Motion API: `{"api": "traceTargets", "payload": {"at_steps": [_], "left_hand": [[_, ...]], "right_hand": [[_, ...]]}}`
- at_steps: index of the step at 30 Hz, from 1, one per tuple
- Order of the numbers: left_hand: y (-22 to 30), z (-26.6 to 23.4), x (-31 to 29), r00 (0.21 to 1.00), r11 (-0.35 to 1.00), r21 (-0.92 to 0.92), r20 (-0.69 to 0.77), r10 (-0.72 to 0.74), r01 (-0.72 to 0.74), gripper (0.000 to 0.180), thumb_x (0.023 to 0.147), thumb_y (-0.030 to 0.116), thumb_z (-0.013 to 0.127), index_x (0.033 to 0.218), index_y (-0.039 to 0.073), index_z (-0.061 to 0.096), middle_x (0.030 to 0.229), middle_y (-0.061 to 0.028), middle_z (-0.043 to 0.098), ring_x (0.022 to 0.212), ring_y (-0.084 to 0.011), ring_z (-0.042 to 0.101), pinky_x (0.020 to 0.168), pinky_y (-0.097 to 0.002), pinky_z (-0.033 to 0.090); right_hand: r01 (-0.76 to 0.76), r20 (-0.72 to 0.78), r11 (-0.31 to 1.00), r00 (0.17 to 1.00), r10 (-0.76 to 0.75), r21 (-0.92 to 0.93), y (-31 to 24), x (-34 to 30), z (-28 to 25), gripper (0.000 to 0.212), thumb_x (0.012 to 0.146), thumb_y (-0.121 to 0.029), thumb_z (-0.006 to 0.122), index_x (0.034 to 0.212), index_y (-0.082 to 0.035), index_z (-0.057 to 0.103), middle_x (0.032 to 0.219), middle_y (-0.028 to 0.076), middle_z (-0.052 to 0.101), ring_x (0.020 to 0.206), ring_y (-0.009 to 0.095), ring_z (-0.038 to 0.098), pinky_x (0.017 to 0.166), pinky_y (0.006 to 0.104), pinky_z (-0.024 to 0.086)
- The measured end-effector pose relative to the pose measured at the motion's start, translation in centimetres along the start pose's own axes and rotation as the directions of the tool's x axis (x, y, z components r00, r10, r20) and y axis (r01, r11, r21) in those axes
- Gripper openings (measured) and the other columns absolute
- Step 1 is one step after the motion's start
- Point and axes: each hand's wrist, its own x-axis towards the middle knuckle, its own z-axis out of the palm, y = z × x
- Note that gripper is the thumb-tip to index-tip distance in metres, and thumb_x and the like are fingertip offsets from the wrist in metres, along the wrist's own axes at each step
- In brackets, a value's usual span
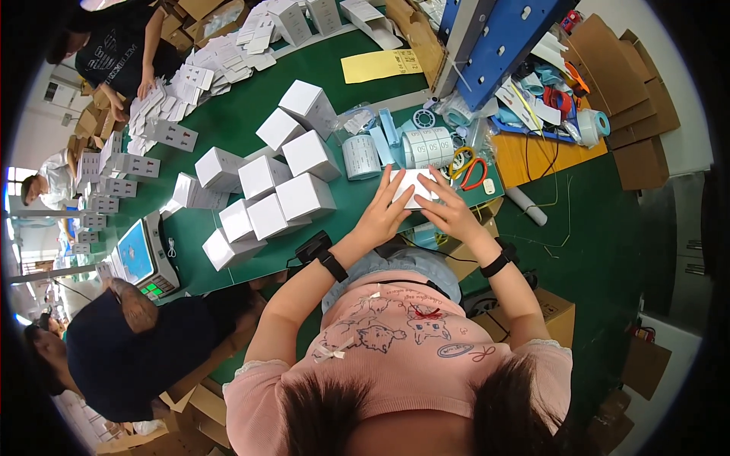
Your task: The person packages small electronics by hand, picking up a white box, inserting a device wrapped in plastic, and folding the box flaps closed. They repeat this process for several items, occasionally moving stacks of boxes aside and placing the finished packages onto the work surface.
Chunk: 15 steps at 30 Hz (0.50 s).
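My left hand [382,211] and my right hand [456,213] hold a small white box [413,187] between them at the near edge of the green table. Fingers of both hands lie spread over its top and sides. Just beyond the box stand two rolls of white labels, one to the left [361,157] and one farther right [427,146]. Scissors with red handles [475,176] and scissors with yellow handles [459,163] lie close to my right hand. To the left of my left hand, several closed white boxes [305,196] stand in a cluster.
A scale [144,258] stands at the table's left end, near a seated person [144,342]. Another person [125,53] handles a pile of flat white cartons [186,87]. A yellow sheet [382,66] lies at the back. A blue rack post [498,61] rises at right, near a cluttered blue tray [536,114].
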Motion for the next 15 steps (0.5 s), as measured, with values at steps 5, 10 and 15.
{"api": "traceTargets", "payload": {"at_steps": [5, 10, 15], "left_hand": [[-0.6, 0.8, -0.2, 0.998, 0.998, 0.025, -0.038, 0.058, -0.057, 0.058, 0.072, 0.007, 0.067, 0.126, 0.008, 0.047, 0.138, -0.0223, 0.031, 0.128, -0.0457, 0.025, 0.099, -0.0495, 0.033], [-0.9, -0.2, 0.3, 0.993, 0.99, 0.084, -0.013, 0.117, -0.116, 0.048, 0.072, 0.003, 0.066, 0.118, 0.005, 0.052, 0.135, -0.0219, 0.034, 0.125, -0.0459, 0.031, 0.099, -0.0518, 0.032], [-3.5, 2.0, -2.1, 0.941, 0.939, 0.101, -0.053, 0.335, -0.329, 0.026, 0.075, 0.008, 0.064, 0.1, 0.004, 0.059, 0.13, -0.0176, 0.042, 0.126, -0.0383, 0.034, 0.099, -0.0527, 0.031]], "right_hand": [[-0.002, -0.019, 0.997, 1.0, 0.003, 0.074, 0.4, 0.1, 0.4, 0.033, 0.072, -0.002, 0.067, 0.103, -0.007, 0.06, 0.135, 0.015, 0.039, 0.128, 0.036, 0.032, 0.1, 0.0419, 0.036], [-0.126, -0.056, 0.973, 0.989, 0.139, 0.196, 1.0, 0.0, 1.7, 0.035, 0.07, 0.0, 0.068, 0.103, -0.007, 0.058, 0.138, 0.018, 0.034, 0.128, 0.039, 0.031, 0.101, 0.0426, 0.033], [0.003, -0.169, 0.99, 0.985, 0.021, 0.14, 2.9, -1.7, 4.1, 0.036, 0.069, 0.0, 0.07, 0.101, -0.009, 0.057, 0.136, 0.019, 0.035, 0.128, 0.041, 0.031, 0.101, 0.045, 0.032]]}}
